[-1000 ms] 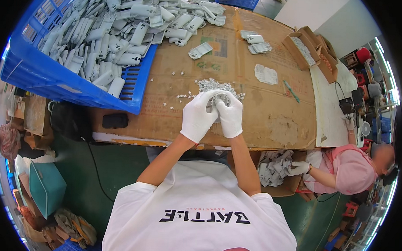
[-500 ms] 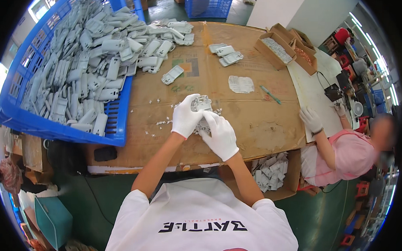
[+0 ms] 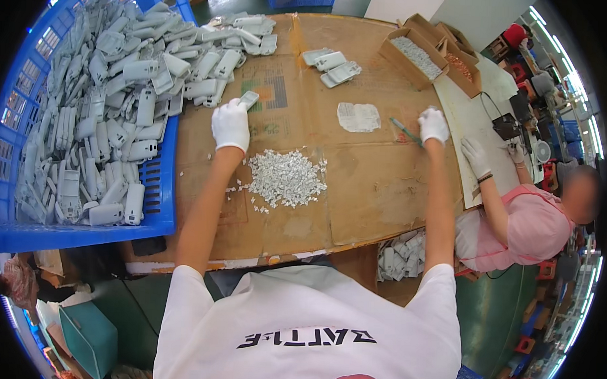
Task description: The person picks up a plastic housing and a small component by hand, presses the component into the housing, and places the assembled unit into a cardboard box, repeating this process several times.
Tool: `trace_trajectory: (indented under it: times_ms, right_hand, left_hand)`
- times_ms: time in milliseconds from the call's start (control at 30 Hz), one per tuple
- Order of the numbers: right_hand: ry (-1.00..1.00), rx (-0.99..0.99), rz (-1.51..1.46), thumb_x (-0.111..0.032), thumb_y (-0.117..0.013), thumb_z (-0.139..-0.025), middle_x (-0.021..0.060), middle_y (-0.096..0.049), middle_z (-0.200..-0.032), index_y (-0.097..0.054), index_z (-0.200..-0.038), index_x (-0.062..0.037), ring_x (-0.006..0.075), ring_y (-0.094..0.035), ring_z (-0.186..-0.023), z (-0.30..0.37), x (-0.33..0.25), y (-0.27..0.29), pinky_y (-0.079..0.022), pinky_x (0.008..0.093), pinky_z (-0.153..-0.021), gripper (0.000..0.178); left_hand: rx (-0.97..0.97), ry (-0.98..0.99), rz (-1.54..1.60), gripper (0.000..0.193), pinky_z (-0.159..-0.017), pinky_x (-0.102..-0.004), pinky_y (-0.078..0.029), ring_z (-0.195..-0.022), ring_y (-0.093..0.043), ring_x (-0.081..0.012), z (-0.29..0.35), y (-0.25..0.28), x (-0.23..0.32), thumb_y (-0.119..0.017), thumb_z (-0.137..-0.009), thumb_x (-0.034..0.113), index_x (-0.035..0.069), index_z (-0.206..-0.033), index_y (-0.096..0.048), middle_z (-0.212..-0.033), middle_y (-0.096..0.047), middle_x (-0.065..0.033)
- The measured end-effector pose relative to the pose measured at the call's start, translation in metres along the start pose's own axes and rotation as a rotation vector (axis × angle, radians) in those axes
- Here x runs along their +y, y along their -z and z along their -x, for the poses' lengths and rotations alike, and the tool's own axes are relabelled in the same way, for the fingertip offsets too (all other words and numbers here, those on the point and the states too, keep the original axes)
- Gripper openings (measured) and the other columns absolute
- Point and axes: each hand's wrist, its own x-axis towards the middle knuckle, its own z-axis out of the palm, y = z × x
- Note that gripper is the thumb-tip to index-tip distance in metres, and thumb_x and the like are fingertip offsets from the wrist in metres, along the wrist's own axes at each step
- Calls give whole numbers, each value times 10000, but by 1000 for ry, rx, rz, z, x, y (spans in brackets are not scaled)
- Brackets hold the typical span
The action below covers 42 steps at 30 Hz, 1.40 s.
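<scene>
The person's arms are spread wide over a cardboard-covered table (image 3: 357, 191). The left hand (image 3: 231, 125), in a white glove, reaches forward and to the left, its fingertips closing on a small grey plastic part (image 3: 248, 99) that lies on the cardboard just beside the blue crate (image 3: 159, 204). The grip looks like a light pinch at the part's near end. The right hand (image 3: 432, 124), also gloved in white, reaches far to the right and touches the end of a slim green tool (image 3: 404, 131) lying on the table; the fingers curl over it, but whether they actually grasp it cannot be told.

Between the 2 arms, near the table's front edge, sits a heap of tiny white pieces (image 3: 285, 179), with a few strays scattered to its left. A white paper slip (image 3: 359, 116) lies just left of the green tool. Further back rest 3 grey parts (image 3: 332, 60) in a loose row. The blue crate is piled with many more grey plastic parts. At the far right corner stand open cardboard boxes (image 3: 415, 54). A co-worker in pink (image 3: 529, 227) sits at the right, a gloved hand (image 3: 475, 155) resting on a white sheet.
</scene>
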Motion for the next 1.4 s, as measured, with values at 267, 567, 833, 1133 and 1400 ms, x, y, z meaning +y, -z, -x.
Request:
trace_trajectory:
  times_ms: [267,567,833,1133,1400]
  right_hand:
    - [603,-78,-725,-154,-686,-848,132,-655,-1012,-668,-1043,-62,322,-652,-938,120,-118,35,-523,401,-843,217]
    - [815,-121,-744,-113,-679,-861,79,-637,-951,-672,-968,-99,291,-651,-859,172,-163,25,-534,373,-750,108]
    - [911,13,-668,-64,-640,-857,121,-615,-903,-616,-861,-76,340,-629,-828,174,-178,22,-520,417,-727,27]
    - [470,95,-937,-37,-644,-929,115,-699,-955,-683,-1031,17,229,-657,-858,200,-170,41,-520,342,-788,122]
    - [437,1,-1113,39,-657,-859,129,-656,-891,-658,-944,17,248,-638,-817,331,-222,88,-509,336,-740,87]
  left_hand:
    - [83,62,492,119,-960,-407,-497,-1108,-623,-343,24,3,-41,-645,-794,-14,50,-892,-665,-1116,-682,-146]
    - [-60,408,1332,102,-942,-326,-519,-1059,-664,-218,34,13,-65,-633,-840,17,18,-929,-684,-1120,-699,-154]
    - [210,664,1098,155,-789,-339,-533,-849,-647,-172,80,45,-56,-731,-789,89,58,-913,-644,-892,-690,-91]
    - [-52,541,1186,711,-772,-397,-557,-854,-704,-313,144,125,55,-644,-815,207,122,-1481,-410,-972,-704,-199]
    - [-19,520,1089,291,-837,-383,-540,-1008,-656,-325,190,141,110,-624,-884,123,102,-1174,-625,-1102,-651,-115]
